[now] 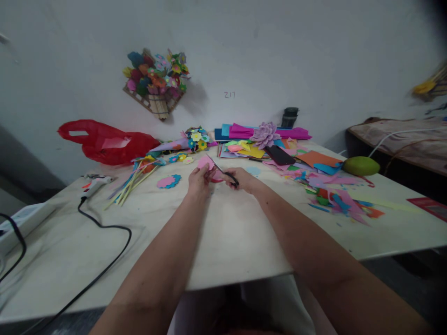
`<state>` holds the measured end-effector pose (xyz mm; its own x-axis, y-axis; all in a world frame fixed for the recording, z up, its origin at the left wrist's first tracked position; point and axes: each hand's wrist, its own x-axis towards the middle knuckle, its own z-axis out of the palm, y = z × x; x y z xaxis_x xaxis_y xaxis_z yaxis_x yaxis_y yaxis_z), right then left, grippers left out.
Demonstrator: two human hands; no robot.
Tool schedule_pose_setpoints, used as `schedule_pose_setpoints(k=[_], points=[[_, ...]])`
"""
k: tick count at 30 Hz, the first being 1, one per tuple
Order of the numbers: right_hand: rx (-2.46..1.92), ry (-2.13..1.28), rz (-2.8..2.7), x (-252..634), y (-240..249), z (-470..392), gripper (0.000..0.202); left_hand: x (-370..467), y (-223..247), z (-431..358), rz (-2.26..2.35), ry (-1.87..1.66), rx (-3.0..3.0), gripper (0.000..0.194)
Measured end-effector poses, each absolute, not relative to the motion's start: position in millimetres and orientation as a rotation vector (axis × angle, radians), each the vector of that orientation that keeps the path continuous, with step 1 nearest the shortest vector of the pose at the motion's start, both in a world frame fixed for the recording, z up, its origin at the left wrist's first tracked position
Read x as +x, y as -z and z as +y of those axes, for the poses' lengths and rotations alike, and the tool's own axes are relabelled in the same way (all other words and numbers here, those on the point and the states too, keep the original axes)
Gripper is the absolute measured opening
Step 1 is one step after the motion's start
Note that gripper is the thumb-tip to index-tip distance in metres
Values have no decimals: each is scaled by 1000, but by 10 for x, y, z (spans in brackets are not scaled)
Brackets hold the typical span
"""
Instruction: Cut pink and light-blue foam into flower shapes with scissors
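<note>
Over the middle of the table, my left hand (200, 178) pinches a pink paper piece (205, 163) with a rounded edge. My right hand (240, 180) grips black-handled scissors (231, 177), their blades pointing up and left against the paper. Whether the blades are parted I cannot make out. Another bit of pink paper shows between the hands, below the blades. To the left of my left hand, scalloped flower cutouts (169, 181) in pink and blue lie overlapping on the table.
A glue gun (96, 185) with a black cord lies on the left, beside thin paper-wrapped sticks (134, 181) and a red plastic bag (104, 144). Coloured scraps (340, 200), a dark phone (279, 155) and a green mango-like object (361, 165) are on the right.
</note>
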<state>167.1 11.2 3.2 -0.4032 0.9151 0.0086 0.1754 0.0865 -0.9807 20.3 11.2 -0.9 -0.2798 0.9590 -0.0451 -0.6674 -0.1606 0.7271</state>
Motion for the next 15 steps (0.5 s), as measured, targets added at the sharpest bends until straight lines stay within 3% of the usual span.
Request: schedule_pose_setpoints(k=[15], points=[[-1079, -1427, -1754, 1742, -58, 78, 20, 158, 32, 139, 771, -1740, 540, 10]])
